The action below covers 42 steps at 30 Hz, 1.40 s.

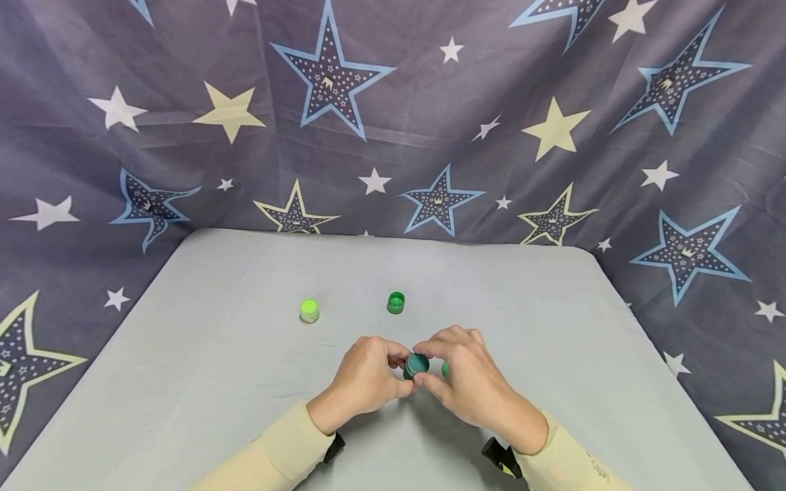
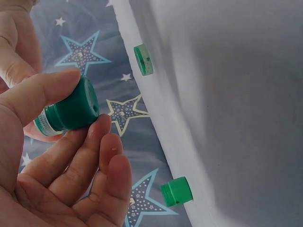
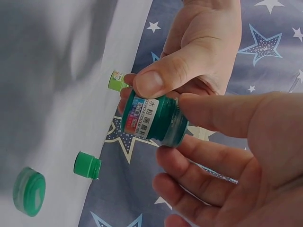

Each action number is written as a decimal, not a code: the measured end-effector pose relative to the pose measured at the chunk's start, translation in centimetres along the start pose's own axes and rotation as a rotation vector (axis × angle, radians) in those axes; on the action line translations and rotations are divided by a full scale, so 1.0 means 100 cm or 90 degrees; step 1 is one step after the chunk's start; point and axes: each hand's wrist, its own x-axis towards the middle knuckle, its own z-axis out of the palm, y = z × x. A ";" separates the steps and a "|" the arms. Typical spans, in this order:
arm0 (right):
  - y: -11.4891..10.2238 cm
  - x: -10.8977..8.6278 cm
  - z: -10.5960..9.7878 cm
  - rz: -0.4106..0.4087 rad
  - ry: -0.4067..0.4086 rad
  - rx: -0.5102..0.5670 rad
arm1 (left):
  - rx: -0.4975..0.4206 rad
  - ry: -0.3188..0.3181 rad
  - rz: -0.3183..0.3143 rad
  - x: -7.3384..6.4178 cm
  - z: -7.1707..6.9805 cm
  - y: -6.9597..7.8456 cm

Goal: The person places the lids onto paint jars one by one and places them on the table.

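Note:
A small dark green paint jar (image 3: 142,117) with a printed label is held between both hands over the table, tilted. My left hand (image 1: 367,376) grips the jar body, its thumb (image 3: 163,78) lying across the side near the base. My right hand (image 1: 469,378) pinches the clear-rimmed lid (image 3: 176,130) between thumb and fingers. The lid sits on the jar's mouth. Beside the right hand lies a loose green lid (image 3: 29,191), mostly hidden behind that hand in the head view.
Farther back on the grey-covered table (image 1: 245,286) stands a bright green jar (image 1: 396,303) with no lid. A lidded lime-green jar (image 1: 310,311) is to its left. Star-patterned cloth (image 1: 368,157) hangs behind and beside the table.

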 end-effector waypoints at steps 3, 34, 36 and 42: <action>0.000 0.000 0.001 -0.001 -0.006 0.001 | 0.002 0.001 -0.005 0.000 0.000 0.000; 0.004 0.001 0.004 -0.009 0.024 0.005 | -0.015 0.008 -0.007 0.000 0.002 0.001; 0.004 0.002 0.005 -0.010 0.028 0.005 | -0.019 0.010 -0.005 0.000 0.002 0.001; 0.004 0.000 0.005 -0.011 0.043 -0.001 | -0.034 0.017 -0.006 0.000 0.003 0.001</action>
